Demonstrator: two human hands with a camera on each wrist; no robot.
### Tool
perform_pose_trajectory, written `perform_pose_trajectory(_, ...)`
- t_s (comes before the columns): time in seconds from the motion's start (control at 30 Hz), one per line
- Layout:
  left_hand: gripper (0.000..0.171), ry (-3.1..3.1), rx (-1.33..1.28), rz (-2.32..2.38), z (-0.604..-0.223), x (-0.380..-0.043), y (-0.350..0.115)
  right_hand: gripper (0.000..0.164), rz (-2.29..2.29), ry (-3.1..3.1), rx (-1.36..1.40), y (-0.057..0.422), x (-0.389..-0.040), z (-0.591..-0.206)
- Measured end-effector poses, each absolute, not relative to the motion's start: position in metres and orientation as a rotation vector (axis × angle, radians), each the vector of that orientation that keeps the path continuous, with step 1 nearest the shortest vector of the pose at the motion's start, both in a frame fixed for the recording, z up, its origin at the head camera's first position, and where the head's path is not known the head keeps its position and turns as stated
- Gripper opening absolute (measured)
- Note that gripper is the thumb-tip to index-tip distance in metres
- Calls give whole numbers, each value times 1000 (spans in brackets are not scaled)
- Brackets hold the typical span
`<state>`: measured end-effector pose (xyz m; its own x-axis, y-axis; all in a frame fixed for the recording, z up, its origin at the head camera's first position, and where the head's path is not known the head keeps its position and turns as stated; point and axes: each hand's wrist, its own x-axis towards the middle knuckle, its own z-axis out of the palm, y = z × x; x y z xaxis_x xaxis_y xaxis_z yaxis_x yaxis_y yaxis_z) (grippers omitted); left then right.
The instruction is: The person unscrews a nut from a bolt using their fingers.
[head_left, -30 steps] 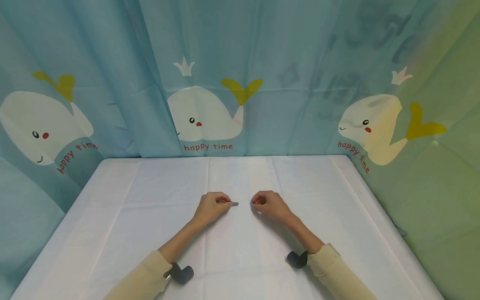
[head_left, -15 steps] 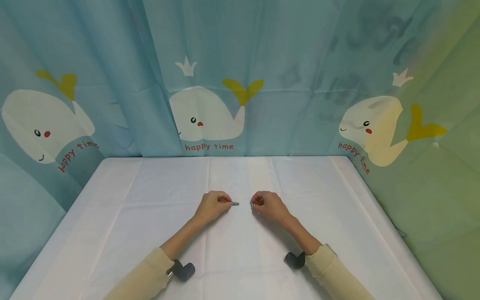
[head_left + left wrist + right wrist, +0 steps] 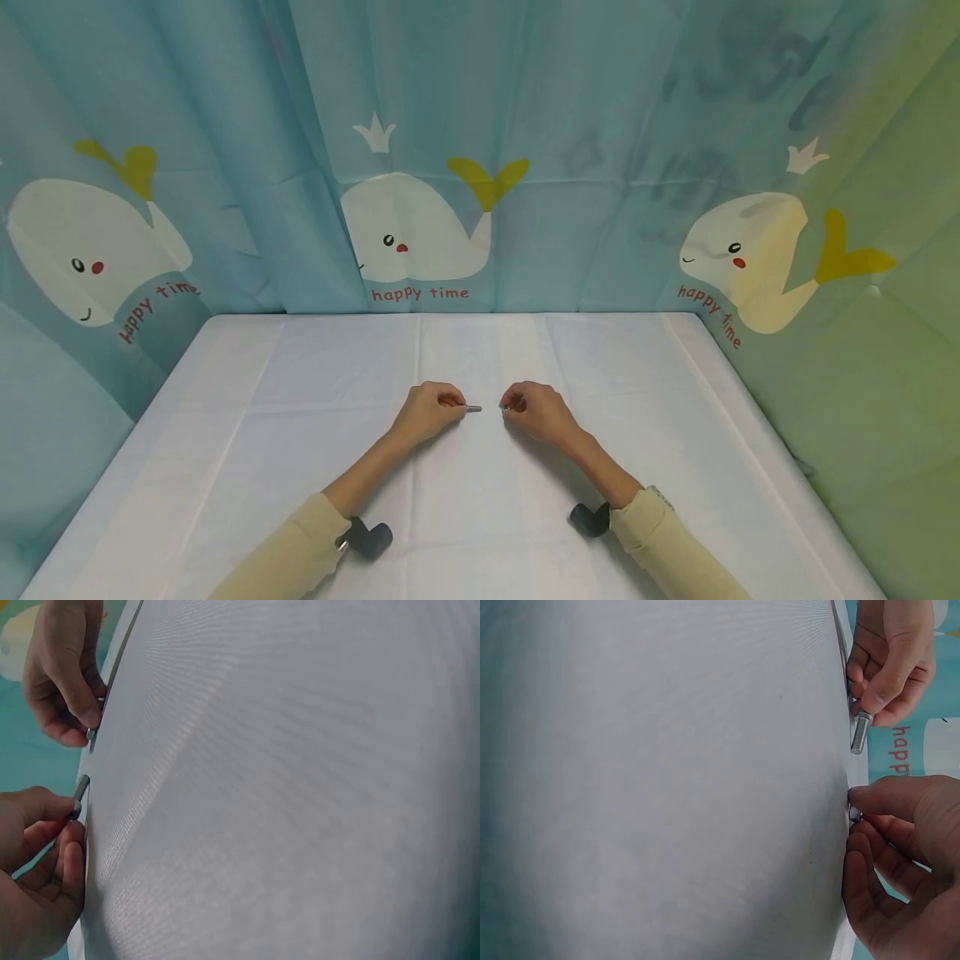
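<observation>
My left hand (image 3: 429, 412) pinches a silvery bolt (image 3: 859, 735) by its head end between thumb and fingers. The bolt's threaded shank (image 3: 473, 408) points right, toward the other hand. A small shiny metal nut (image 3: 855, 813) sits between the thumb and fingertips of my right hand (image 3: 538, 410), partly covered by them. In the left wrist view, the nut (image 3: 91, 734) shows at the right hand's fingertips, opposite the bolt's end (image 3: 84, 780). A short gap separates bolt and nut. Both hands are close over the white tabletop.
A white cloth covers the table (image 3: 480, 517). Blue-green curtains (image 3: 570, 233) with printed whales stand behind it and at both sides. Dark wrist-camera mounts (image 3: 371, 542) stick out from the cuffs of both beige sleeves (image 3: 288, 546).
The gap between the bolt's tip and the right hand has narrowed slightly. The right fingers have shifted a little, showing more of the nut. Both grips stay otherwise the same.
</observation>
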<state>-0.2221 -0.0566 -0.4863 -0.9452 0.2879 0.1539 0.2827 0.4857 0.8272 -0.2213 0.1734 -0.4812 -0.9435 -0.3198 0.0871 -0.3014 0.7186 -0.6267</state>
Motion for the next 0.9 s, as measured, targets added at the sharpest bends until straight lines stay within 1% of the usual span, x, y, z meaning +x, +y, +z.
perform_pose_trajectory(0.13,11,2721,524,1473,-486,-222,-57,11,-1044,2889,-529,173,-221,-482)
perform_pose_trajectory(0.27,7,2724,508,1461,-485,-222,-57,11,-1052,2879,-521,172,-220,-481)
perform_pose_trajectory(0.6,6,2735,505,1428,-486,-225,-57,16,-1070,2834,-530,175,-220,-479)
perform_pose_trajectory(0.8,4,2716,504,1420,-483,-225,-56,9,-1110,2851,-591,182,-217,-476)
perform_pose_trajectory(0.9,4,2704,511,1427,-484,-228,-57,11,-1083,2902,-649,188,-215,-475)
